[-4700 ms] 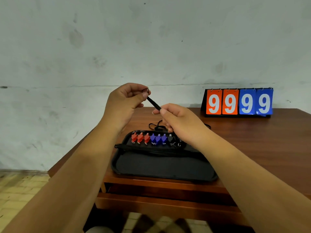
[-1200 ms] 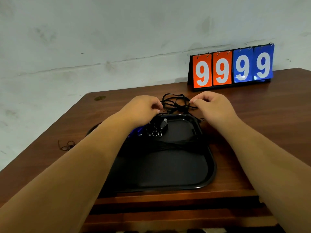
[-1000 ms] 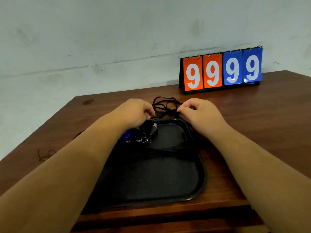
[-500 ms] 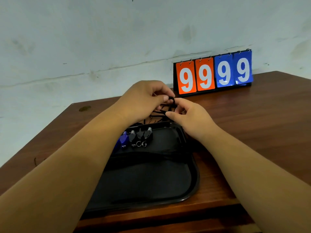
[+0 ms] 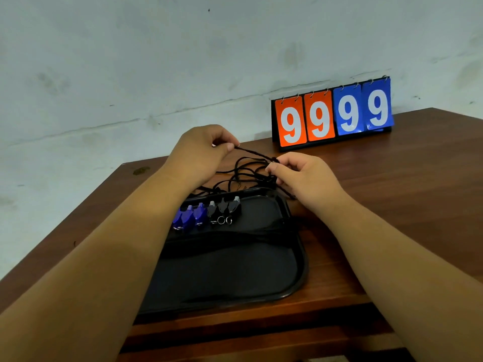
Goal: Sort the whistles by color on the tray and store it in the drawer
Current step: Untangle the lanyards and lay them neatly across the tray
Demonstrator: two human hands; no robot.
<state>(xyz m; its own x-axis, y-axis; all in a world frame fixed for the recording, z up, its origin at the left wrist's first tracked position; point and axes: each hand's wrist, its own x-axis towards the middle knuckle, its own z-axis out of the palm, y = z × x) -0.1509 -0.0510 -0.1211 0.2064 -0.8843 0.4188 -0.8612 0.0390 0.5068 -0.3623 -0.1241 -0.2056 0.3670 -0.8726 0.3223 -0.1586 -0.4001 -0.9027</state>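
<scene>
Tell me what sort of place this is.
Likely a plain indoor room holding sports gear: flip scoreboard on a wooden desk, bare stained wall, tray of whistles.

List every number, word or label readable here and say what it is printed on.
"9" "9": white digits on the two orange flip cards, left half of the scoreboard on the table.
"9" "9": white digits on the two blue flip cards, its right half.
Nothing else is readable: the whistles, tray and cords show no legible marking.
</scene>
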